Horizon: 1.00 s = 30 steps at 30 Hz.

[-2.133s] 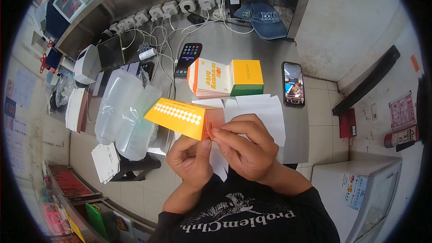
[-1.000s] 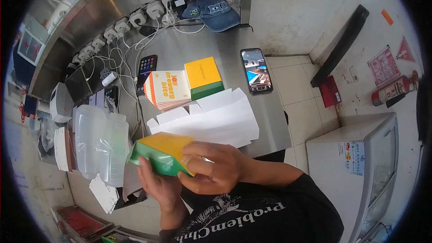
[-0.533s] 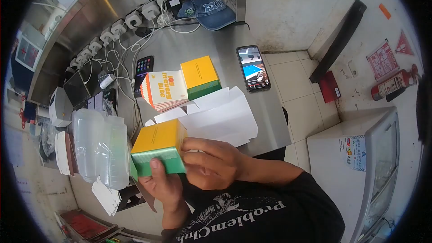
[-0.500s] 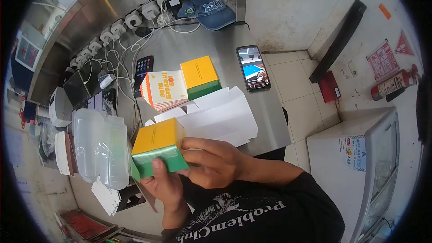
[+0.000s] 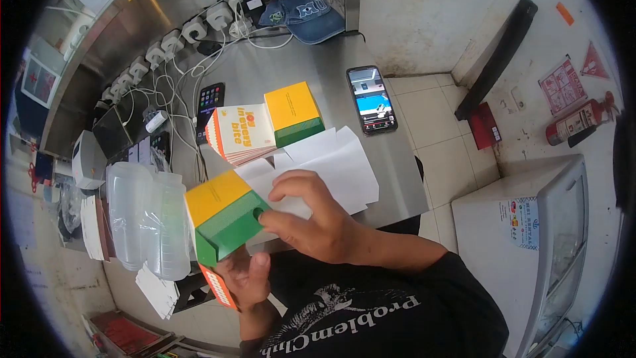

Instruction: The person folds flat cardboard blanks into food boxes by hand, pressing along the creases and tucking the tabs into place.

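A yellow and green carton (image 5: 228, 225), partly folded, is tilted above the table's front edge, with an orange and white patterned flap hanging at its lower end. From below, my left hand (image 5: 245, 278) supports it, thumb up and the other fingers largely hidden behind the card. At the carton's right side, my right hand (image 5: 311, 219) has thumb and forefinger spread, one fingertip touching the green panel near a small dark hole. White flat card sheets (image 5: 331, 166) lie beyond. Behind them are a yellow and green box (image 5: 293, 113) and a stack of printed cartons (image 5: 242, 131).
A phone (image 5: 372, 103) lies at the table's (image 5: 404, 185) right side, another phone (image 5: 209, 109) near tangled cables. A blue cap (image 5: 308, 16) rests at the back. Clear plastic containers (image 5: 149, 219) stand at the left, and a white freezer (image 5: 503, 225) at the right.
The carton has tilted and turned, showing more of its green side and the orange patterned flap. My right hand has opened from its grip at the carton's edge.
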Available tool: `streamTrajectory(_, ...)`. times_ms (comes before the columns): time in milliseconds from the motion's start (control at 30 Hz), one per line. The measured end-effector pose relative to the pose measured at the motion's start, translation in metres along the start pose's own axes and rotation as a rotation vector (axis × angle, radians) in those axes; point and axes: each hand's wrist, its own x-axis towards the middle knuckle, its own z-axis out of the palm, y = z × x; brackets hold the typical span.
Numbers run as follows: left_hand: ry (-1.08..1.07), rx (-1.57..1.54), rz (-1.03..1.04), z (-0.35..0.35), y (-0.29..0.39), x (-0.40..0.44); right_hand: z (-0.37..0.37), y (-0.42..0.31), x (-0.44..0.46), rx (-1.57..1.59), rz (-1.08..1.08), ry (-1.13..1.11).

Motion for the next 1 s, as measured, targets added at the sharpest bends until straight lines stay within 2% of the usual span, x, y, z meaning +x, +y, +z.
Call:
streamTrajectory(33,-0.057,0.011,-0.057,-0.001,0.004,0.001,0.001,0.001,0.0,0.026,0.049,0.044)
streamTrajectory(67,-0.027,0.196,-0.132,0.003,0.009,-0.001,0.002,0.001,-0.001,0.025,0.049,0.045)
streamTrajectory(200,0.033,0.426,-0.167,0.006,-0.001,0.003,0.005,0.001,-0.003,0.082,0.065,0.04)
streamTrajectory(267,0.184,0.231,-0.123,0.01,-0.013,0.001,0.007,0.001,-0.005,0.096,0.064,0.036)
streamTrajectory(400,0.216,0.006,-0.068,0.01,-0.034,-0.008,0.013,-0.004,-0.007,0.155,0.129,0.046)
streamTrajectory(467,0.204,-0.257,-0.103,0.015,-0.038,-0.008,0.016,-0.006,-0.007,0.184,0.155,0.047)
streamTrajectory(567,0.187,-0.328,-0.111,0.009,-0.049,-0.013,0.018,-0.01,-0.007,0.254,0.201,0.058)
streamTrajectory(700,0.158,-0.315,-0.069,0.004,-0.056,-0.018,0.018,-0.008,-0.007,0.289,0.135,0.066)
streamTrajectory(767,0.097,-0.387,-0.113,0.005,-0.049,-0.016,0.016,-0.008,-0.008,0.309,0.128,0.059)
streamTrajectory(833,0.118,-0.42,-0.1,0.012,-0.05,-0.019,0.013,-0.012,-0.01,0.434,0.327,0.032)
streamTrajectory(867,0.141,-0.45,-0.081,0.014,-0.05,-0.02,0.013,-0.011,-0.009,0.432,0.328,0.034)
streamTrajectory(933,0.132,-0.406,-0.072,0.011,-0.046,-0.017,0.014,-0.008,-0.006,0.272,0.172,0.078)
streamTrajectory(967,0.126,-0.36,-0.063,0.008,-0.044,-0.015,0.012,-0.006,-0.003,0.274,0.17,0.076)
streamTrajectory(1000,0.132,-0.306,-0.044,0.006,-0.043,-0.015,0.01,-0.005,0.001,0.174,0.057,0.043)
